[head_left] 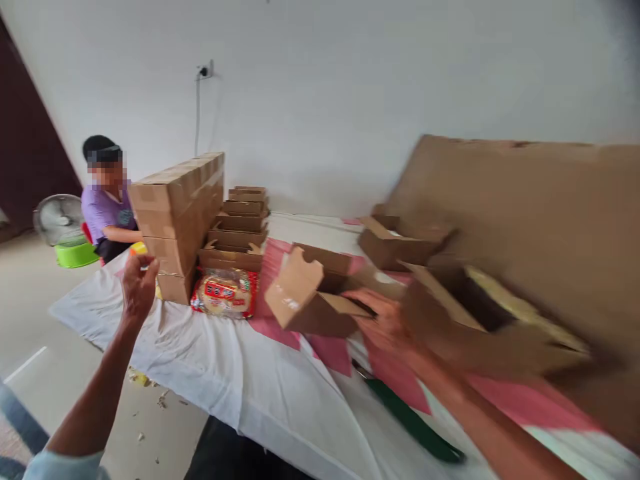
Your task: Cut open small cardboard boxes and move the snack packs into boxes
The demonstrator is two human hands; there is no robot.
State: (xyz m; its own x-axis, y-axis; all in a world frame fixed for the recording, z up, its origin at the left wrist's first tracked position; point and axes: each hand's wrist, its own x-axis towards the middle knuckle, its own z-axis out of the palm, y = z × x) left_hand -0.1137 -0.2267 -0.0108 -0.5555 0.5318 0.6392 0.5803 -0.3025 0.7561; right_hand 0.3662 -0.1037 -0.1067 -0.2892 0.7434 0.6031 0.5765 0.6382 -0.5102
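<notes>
My right hand point(383, 320) is closed on the near right edge of an open cardboard box point(315, 317), whose flaps stand up. It is somewhat blurred. My left hand point(139, 287) is raised beside a stack of taped cartons point(173, 227), with its fingers loosely bent and the thumb apart; I see nothing held in it. Something orange and yellow point(139, 248) shows just behind its fingertips. A red and clear plastic packet of round pale pastries point(224, 293) lies between the cartons and the open box. A long green-handled tool point(415, 420) with a metal tip lies below my right hand.
Several open boxes point(240, 220) stand in a row behind the packet. More open boxes point(400, 243) are at the right, before a large cardboard sheet point(525, 213). A white cloth point(200, 353) covers the table. Another person point(107, 207) sits at the far left near a fan point(60, 217).
</notes>
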